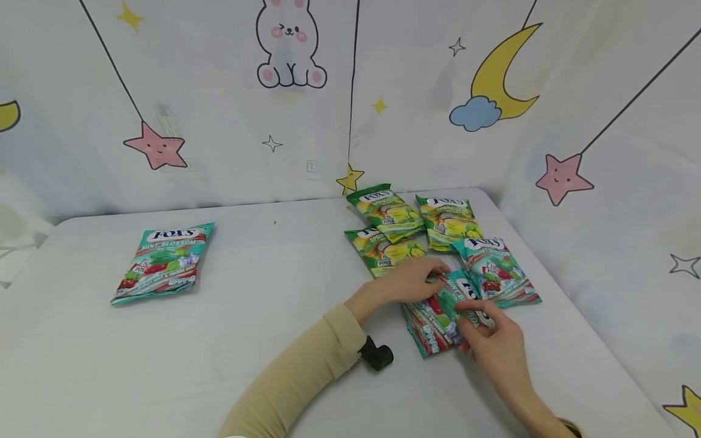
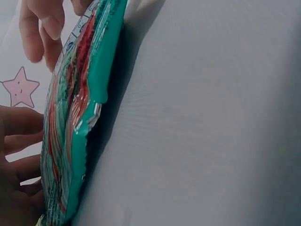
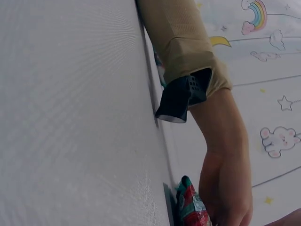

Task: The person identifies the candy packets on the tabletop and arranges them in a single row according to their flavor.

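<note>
A teal candy bag (image 1: 432, 322) with red and green print lies between my two hands. Its lower edge shows in the left wrist view, with a dark shadow under it. My left hand (image 1: 412, 281) holds the bag at its upper left, fingers bent over it. From the right, my right hand (image 1: 495, 337) holds the other side with bent fingers, covering part of the label. Another teal candy bag (image 1: 498, 274) lies just beyond. Behind my left hand are yellow-green candy bags, one (image 1: 383, 249) partly under another (image 1: 386, 213), and a third (image 1: 449, 222) beside them.
A separate teal candy bag (image 1: 164, 261) lies at the far left of the white table (image 1: 263, 322). A patterned cloth wall (image 1: 219, 140) rises behind and to the right. A black camera (image 1: 376, 354) sits on my left wrist, by the sleeve.
</note>
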{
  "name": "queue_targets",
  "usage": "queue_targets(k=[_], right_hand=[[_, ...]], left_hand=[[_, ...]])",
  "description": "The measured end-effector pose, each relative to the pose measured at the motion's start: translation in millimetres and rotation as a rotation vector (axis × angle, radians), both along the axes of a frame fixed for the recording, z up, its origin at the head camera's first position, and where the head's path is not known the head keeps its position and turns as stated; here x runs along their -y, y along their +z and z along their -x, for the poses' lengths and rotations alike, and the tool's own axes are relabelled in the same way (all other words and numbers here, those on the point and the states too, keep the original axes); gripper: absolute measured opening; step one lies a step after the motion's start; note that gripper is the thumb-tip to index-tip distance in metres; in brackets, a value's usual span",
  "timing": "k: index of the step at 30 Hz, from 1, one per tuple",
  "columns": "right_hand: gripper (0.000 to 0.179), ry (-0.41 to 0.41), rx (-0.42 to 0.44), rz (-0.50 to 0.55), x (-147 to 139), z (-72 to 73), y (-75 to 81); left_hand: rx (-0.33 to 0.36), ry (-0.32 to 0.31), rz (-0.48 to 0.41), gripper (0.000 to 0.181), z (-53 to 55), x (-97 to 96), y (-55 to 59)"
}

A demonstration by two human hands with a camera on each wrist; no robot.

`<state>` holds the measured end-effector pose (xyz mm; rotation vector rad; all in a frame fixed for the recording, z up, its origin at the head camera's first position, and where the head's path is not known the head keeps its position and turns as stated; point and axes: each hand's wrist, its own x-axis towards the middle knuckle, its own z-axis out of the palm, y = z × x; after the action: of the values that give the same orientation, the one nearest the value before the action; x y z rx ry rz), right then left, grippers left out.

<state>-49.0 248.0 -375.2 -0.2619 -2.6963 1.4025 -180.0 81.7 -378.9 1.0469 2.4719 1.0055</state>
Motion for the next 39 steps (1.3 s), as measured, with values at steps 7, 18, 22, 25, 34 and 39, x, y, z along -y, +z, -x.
queue_targets(k=[7, 18, 22, 25, 34, 39], right_hand=[[0.023, 0.024, 0.010, -0.035, 1.0, -0.4, -3.8], [0.021, 0.030, -0.027, -0.057, 2.3, -0.3, -1.3], [0.020, 0.027, -0.054, -0.064, 1.6, -0.4, -2.1], [0.019, 0.020, -0.078, -0.064, 1.1, -0.7, -2.8], [0.019, 0.001, -0.102, -0.038, -0.2, -0.7, -5.1], [0.020, 0.006, -0.103, -0.024, 0.2, 0.1, -5.7]], left_hand=[[0.040, 0.031, -0.053, 0.033, -0.2, -2.5, -3.9], [0.122, 0.068, -0.149, 0.032, 6.2, 6.1, -4.6], [0.114, 0.061, -0.163, 0.033, 7.1, 8.8, -4.2], [0.123, 0.048, -0.160, 0.035, 6.9, 10.4, -3.3], [0.239, 0.007, -0.201, 0.040, 6.7, 18.8, -1.4], [0.283, -0.049, -0.214, 0.051, 5.5, 26.0, -0.6]])
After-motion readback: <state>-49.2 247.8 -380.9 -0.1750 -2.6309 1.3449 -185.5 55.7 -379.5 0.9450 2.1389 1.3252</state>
